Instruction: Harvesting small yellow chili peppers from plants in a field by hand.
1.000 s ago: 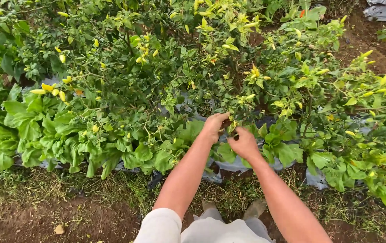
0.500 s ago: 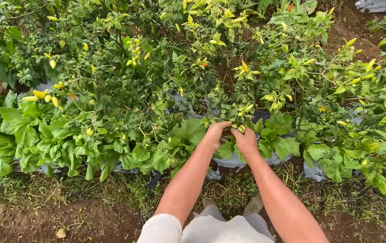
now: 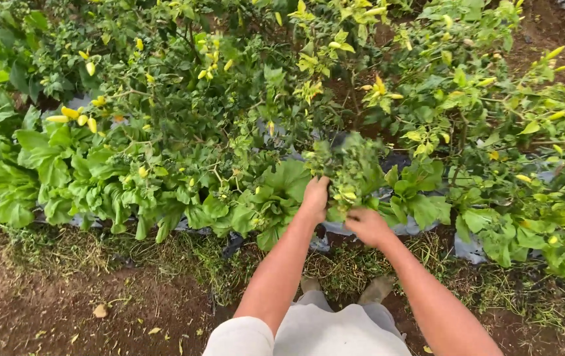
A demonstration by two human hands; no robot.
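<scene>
**A:** Starting at the left, what do you see?

**B:** Broad-leaved greens [image 3: 45, 178] along the bed edge, with yellow peppers [image 3: 71, 113] hanging above them, on grey plastic mulch [image 3: 361, 227]. None of that has shifted.

**A:** And the hands?

**B:** Half a second ago both sat low and close together at the foot of the pepper plant. Now the left hand [image 3: 315, 196] has risen a little and is clenched around the base of a leafy clump [image 3: 348, 168] that stands lifted above the fingers. It looks as though that bunch has been gathered up or pulled loose.

**A:** The right hand [image 3: 368, 225]?

**B:** Lower and just beside the left, curled closed beneath the clump. Whether it grips a stem I cannot tell.

**A:** So where is the clump against the grip?

**B:** Directly above the left fist, leaning slightly right, over the right hand.

**A:** Further right?

**B:** More pepper bushes [image 3: 506, 99], untouched.
</scene>
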